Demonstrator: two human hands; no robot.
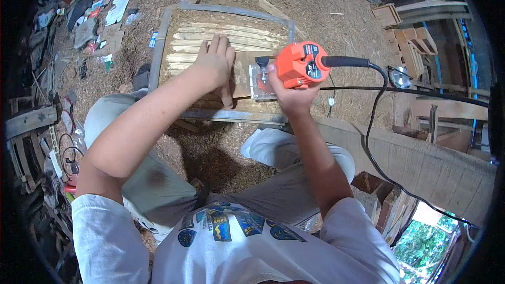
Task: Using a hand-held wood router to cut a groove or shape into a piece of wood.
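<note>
My right hand [292, 94] is wrapped round an orange trim router [302, 66] with a clear base and a black knob. The router stands at the right end of a flat brown board [240, 85]. To the left, my left hand [213, 66] lies on the board with its fingers stretched out, pressing down and holding nothing. Beyond and left of that hand, several pale wooden strips [190, 36] lie side by side. A grey rectangular frame [226, 9] surrounds the strips and board. The router's cutting bit cannot be made out.
A black power cord [372, 121] runs from the router to the lower right. A wide wooden beam [415, 160] lies to my right, with wooden boxes [413, 47] beyond it. Wood shavings cover the ground, and litter [117, 10] is scattered at the far left.
</note>
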